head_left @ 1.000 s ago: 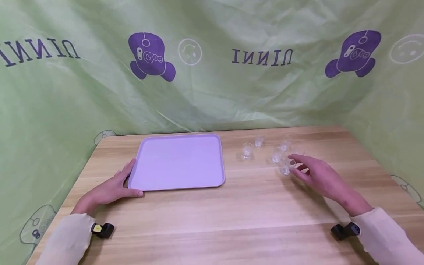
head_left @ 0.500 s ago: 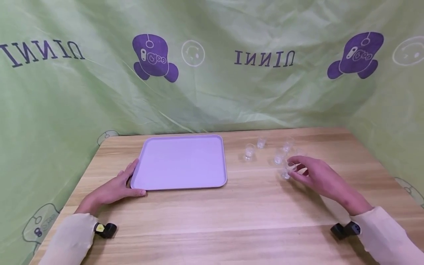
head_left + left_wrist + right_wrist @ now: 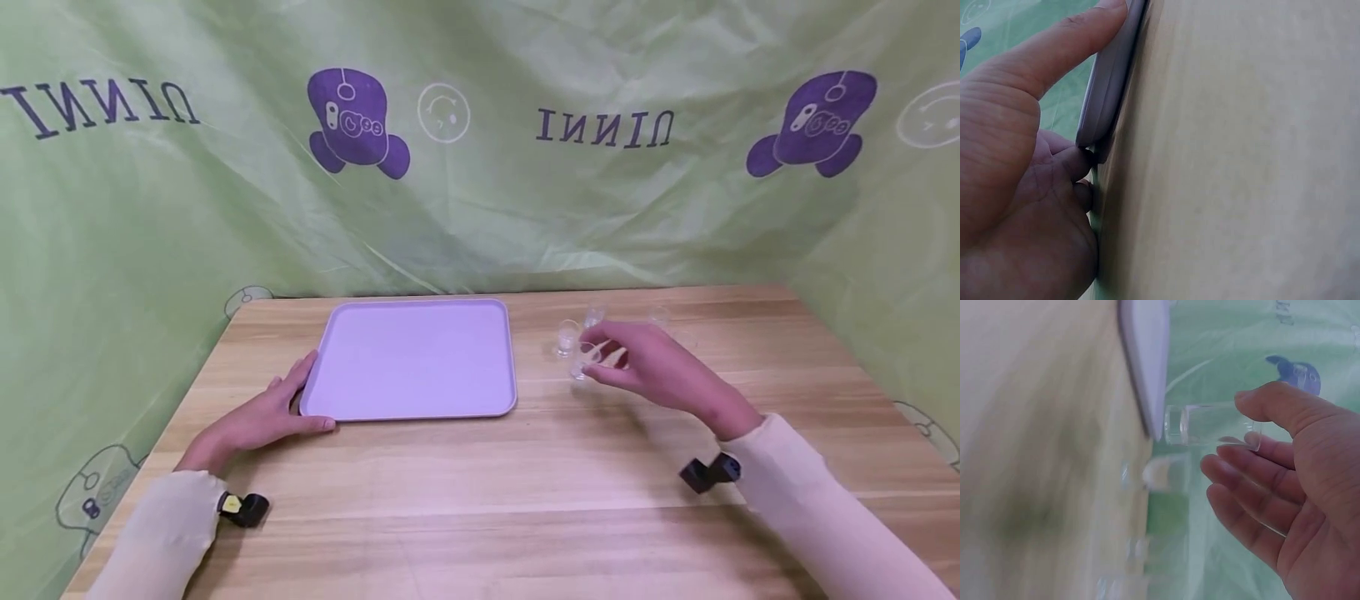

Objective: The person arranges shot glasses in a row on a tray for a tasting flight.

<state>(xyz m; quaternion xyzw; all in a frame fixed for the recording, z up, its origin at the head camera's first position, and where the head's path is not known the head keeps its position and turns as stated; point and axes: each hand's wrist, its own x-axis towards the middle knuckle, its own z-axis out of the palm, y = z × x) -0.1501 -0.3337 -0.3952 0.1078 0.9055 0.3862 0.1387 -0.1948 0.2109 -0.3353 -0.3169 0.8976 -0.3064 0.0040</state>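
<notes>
A lavender tray (image 3: 412, 362) lies flat at the left back of the table. My left hand (image 3: 258, 417) rests at its near left corner, thumb along the front edge and fingers against the left side; in the left wrist view the thumb (image 3: 1066, 47) touches the rim. My right hand (image 3: 652, 362) pinches a small clear shot glass (image 3: 1210, 425) by its upper part between thumb and fingertips. The glass is upright and looks lifted off the table. Just behind it stand two more shot glasses, one nearer (image 3: 566, 337) and one farther back (image 3: 595, 314).
Other clear glasses, partly hidden by my right hand, stand farther right, including a faint glass (image 3: 658, 314) at the back. The wooden table (image 3: 450, 508) meets a green printed cloth (image 3: 480, 225) behind and at both sides.
My right hand has taken hold of the front shot glass and carried it left toward the tray, away from the right-hand group. The left hand has stayed at the tray corner.
</notes>
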